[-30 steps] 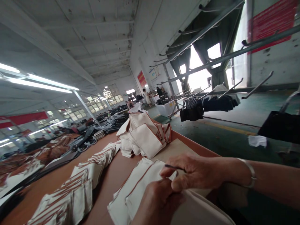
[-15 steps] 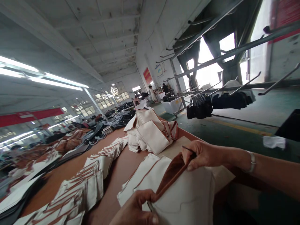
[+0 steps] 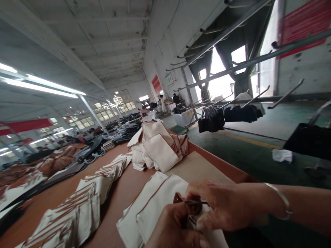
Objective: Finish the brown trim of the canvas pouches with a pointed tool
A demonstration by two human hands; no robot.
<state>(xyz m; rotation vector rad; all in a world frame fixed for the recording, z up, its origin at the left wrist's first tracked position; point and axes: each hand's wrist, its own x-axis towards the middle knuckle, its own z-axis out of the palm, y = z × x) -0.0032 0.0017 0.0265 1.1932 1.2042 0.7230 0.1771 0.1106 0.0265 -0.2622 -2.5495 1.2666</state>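
My left hand (image 3: 173, 227) and my right hand (image 3: 219, 206) meet low in the view over a cream fabric pouch (image 3: 157, 206) with brown trim. The right hand pinches a thin dark tool (image 3: 195, 202) against the pouch's brown edge; a bracelet (image 3: 283, 203) rings that wrist. The left hand's fingers are curled on the pouch from below. The part of the pouch under the hands is hidden.
A heap of finished cream pouches (image 3: 157, 146) sits further along the brown table (image 3: 124, 193). Rows of flat cream pieces (image 3: 85, 203) run down the left. Dark bags (image 3: 212, 122) hang on metal racks at right. People work far off.
The pouch, held up and open with its brown lining showing half a second ago, is now lowered and closed. Both hands have come together over its edge.
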